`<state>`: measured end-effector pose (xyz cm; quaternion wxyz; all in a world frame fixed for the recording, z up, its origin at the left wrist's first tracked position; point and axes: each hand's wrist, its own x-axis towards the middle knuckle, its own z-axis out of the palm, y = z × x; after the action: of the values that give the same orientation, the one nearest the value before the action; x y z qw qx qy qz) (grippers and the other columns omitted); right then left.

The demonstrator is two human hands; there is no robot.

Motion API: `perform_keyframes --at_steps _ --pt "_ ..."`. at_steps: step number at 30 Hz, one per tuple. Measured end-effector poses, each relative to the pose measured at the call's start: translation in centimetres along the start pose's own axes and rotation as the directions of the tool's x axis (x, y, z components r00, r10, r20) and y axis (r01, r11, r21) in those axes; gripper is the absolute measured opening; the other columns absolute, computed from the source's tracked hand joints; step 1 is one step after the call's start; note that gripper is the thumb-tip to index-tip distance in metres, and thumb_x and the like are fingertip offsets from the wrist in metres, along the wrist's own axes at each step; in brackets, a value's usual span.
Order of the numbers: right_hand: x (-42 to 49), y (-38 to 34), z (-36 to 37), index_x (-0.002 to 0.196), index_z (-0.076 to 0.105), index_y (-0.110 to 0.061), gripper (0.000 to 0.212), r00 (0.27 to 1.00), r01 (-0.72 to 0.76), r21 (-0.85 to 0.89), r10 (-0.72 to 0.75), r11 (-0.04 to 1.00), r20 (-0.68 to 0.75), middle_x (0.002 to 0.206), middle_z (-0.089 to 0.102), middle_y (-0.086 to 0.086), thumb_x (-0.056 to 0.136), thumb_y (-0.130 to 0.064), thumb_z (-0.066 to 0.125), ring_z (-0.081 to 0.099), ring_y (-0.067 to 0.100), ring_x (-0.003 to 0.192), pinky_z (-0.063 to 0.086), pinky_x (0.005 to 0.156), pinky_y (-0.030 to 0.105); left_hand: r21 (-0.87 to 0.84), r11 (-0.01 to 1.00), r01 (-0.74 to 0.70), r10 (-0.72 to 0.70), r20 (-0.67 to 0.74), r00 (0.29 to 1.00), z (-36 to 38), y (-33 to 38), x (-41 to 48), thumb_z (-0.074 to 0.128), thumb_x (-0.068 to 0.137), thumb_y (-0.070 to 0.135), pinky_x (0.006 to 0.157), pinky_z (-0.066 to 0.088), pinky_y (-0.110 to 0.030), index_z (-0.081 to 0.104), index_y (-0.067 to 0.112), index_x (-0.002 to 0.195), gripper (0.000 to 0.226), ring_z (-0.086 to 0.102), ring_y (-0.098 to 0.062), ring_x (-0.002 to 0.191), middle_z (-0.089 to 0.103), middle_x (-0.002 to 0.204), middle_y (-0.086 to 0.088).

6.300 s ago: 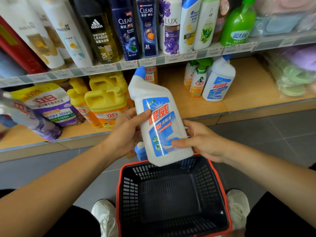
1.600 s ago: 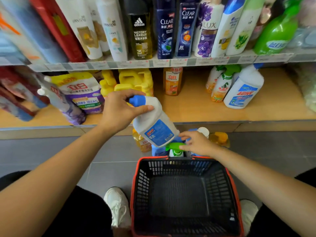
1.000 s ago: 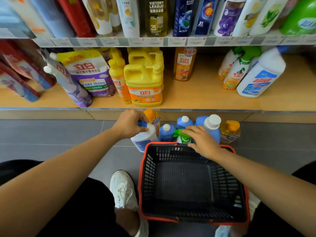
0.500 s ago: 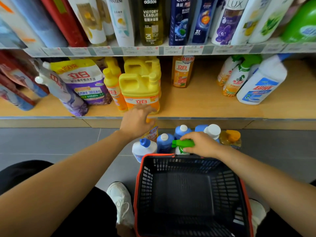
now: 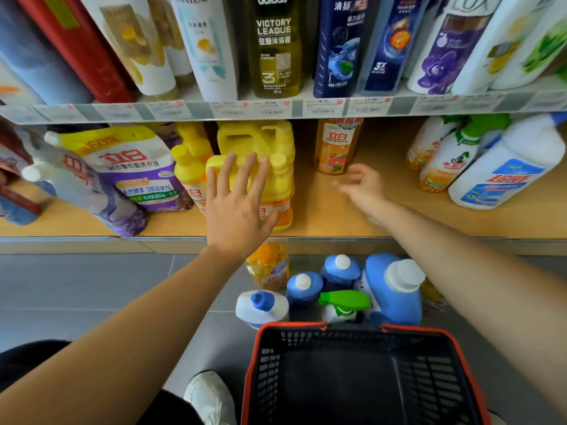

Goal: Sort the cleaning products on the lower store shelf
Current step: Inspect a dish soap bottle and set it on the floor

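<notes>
Left hand (image 5: 236, 207): fingers straight and spread, covering the front of the yellow jug (image 5: 282, 185) on the lower shelf (image 5: 322, 217); whether they touch is unclear.
Right hand (image 5: 363, 187): motion-blurred, fingers loosely bent, holding nothing, over the shelf right of the jug.
Green sprayer (image 5: 345, 299): on the floor, base hidden behind the basket (image 5: 291, 328) rim.

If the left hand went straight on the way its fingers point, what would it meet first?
The front yellow jug on the lower shelf. The left hand is open, its spread fingers already over the jug's top; whether they touch it or stop just short is unclear from this view.
</notes>
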<state>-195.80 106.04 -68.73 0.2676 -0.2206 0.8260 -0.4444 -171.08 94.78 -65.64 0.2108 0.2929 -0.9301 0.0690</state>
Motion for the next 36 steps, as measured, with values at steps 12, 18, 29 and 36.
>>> perform_keyframes --at_steps 12,18,29,36 --pt "7.7 2.0 2.4 0.148 0.042 -0.022 0.091 0.985 0.010 0.247 0.032 0.969 -0.167 0.139 0.058 0.001 0.071 -0.025 0.091 0.056 0.021 0.127 0.047 0.100 0.035 -0.051 0.998 0.035 -0.043 -0.155 0.987 2.4 -0.3 0.7 0.074 0.086 0.046 0.110 0.036 -0.064 0.042 0.022 0.151 0.077 0.032 -0.038 0.144 0.048 0.150 -0.006" --pt "7.8 1.9 2.7 0.149 0.037 -0.021 0.095 0.980 0.046 0.300 0.014 0.953 -0.197 0.144 0.054 0.003 0.071 -0.024 0.090 0.051 0.024 0.133 0.048 0.099 0.034 -0.087 0.996 0.032 -0.049 -0.201 0.978 2.7 0.0 0.7 0.076 0.086 0.045 0.114 0.037 -0.048 0.045 0.019 0.149 0.076 0.031 -0.038 0.143 0.049 0.149 -0.008" --pt "5.0 1.9 3.3 0.121 0.060 -0.024 0.056 0.979 0.166 0.357 -0.111 0.919 -0.169 0.109 0.071 -0.013 0.073 -0.022 0.090 0.068 -0.003 0.095 0.056 0.076 0.021 -0.106 0.994 0.019 -0.041 -0.209 0.977 2.9 -0.1 0.7 0.079 0.084 0.043 0.116 0.029 -0.043 0.046 0.018 0.149 0.077 0.031 -0.039 0.142 0.050 0.148 -0.009" --pt "0.2 3.7 1.6 0.129 0.053 -0.035 0.079 0.960 0.278 0.266 -0.255 0.923 -0.117 0.121 0.069 -0.012 0.062 -0.034 0.094 0.066 0.006 0.111 0.059 0.090 0.035 -0.101 0.995 0.012 -0.033 -0.215 0.976 3.1 -0.1 0.6 0.077 0.086 0.044 0.115 0.030 -0.042 0.045 0.019 0.149 0.075 0.030 -0.038 0.143 0.049 0.149 -0.008"
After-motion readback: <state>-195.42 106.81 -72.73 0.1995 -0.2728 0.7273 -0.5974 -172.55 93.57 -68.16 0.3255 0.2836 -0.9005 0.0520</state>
